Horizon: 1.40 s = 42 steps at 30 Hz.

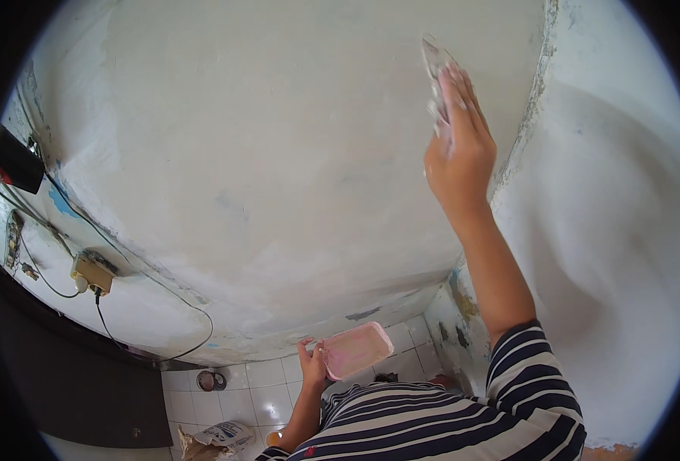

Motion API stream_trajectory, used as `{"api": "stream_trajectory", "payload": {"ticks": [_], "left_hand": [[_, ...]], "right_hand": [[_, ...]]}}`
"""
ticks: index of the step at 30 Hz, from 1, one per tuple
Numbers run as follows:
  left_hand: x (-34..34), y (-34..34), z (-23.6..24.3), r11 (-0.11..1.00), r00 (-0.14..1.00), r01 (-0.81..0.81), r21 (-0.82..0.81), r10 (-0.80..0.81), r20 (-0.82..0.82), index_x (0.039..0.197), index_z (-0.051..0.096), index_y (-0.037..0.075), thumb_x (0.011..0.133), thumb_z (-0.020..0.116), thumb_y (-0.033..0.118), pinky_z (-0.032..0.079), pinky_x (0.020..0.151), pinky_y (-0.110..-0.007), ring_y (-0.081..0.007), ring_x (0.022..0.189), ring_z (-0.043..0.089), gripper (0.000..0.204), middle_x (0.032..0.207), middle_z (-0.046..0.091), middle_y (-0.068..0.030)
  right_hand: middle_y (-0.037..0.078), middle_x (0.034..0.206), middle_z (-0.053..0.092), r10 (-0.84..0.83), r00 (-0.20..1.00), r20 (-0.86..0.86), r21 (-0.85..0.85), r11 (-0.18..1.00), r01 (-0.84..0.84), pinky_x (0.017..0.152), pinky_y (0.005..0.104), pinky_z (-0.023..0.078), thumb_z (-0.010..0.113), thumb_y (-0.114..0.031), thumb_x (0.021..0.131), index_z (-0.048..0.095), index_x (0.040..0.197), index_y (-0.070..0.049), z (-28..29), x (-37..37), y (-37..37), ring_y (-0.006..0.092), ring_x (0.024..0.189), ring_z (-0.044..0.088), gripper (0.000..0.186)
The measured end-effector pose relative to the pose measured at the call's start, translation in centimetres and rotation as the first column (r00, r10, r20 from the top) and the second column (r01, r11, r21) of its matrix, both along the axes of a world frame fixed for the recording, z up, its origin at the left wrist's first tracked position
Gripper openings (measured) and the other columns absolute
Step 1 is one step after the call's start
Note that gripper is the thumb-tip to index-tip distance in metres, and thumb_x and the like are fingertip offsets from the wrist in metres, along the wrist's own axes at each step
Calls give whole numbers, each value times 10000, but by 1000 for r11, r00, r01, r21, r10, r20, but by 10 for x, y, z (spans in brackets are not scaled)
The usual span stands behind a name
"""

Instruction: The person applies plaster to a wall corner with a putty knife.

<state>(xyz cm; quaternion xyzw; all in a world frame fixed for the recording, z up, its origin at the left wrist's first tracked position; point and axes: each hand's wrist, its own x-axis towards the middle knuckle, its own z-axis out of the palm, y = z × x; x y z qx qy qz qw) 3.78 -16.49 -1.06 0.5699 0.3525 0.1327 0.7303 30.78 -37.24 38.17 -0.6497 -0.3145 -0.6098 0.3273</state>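
Note:
My right hand (463,150) is raised high against the wall (278,138), its fingers closed around a putty knife (433,73) smeared with pale paste. The blade lies close to the wall near the right corner; motion blurs its edge, so contact is hard to judge. White paste also coats my fingers. Low down, my left hand (311,363) grips the left end of a shallow pink tray (359,351). A thin pale film of paste shows inside the tray, and its rim is whitened.
A yellowish socket box (94,273) with loose cables hangs on the left wall edge. Below it stands a dark brown panel (71,376). On the white floor tiles (267,374) are a small round pot (211,379) and a torn paper bag (217,439). A side wall (608,230) rises on the right.

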Motion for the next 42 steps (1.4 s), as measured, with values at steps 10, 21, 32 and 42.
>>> {"api": "stream_trajectory", "payload": {"ticks": [10,21,32,42], "left_hand": [[6,0,3,1000,1000,20,-23,-19,17,1294,423,115,1040,605,217,508,792,-312,-156,950,593,329,1034,610,-90],[19,-8,0,999,999,52,3,-52,-5,1292,436,109,1026,621,227,496,750,-310,-155,902,588,344,1008,611,-93],[19,-4,1,999,1000,-21,28,21,23,1299,439,106,1009,645,222,472,709,-306,-146,849,564,374,940,602,-88],[23,-7,3,997,992,-74,-2,74,100,1295,449,92,993,673,234,447,651,-291,-134,742,553,402,852,615,-87]], "right_hand": [[139,1310,683,65,955,-288,-394,901,-180,1012,461,531,671,-50,851,659,1284,-58,-156,-41,29,314,1230,653,434],[152,1418,613,-163,987,-10,-189,969,158,1075,489,457,621,25,846,611,1361,-44,-41,32,17,345,1319,580,520],[141,1362,663,69,995,68,-66,996,-65,1070,474,477,586,71,810,644,1324,-42,-8,-18,-5,373,1311,595,529],[106,1399,638,-41,990,-138,-446,894,-25,1108,484,453,666,-61,839,662,1307,-42,-167,-14,30,319,1339,575,469]]}}
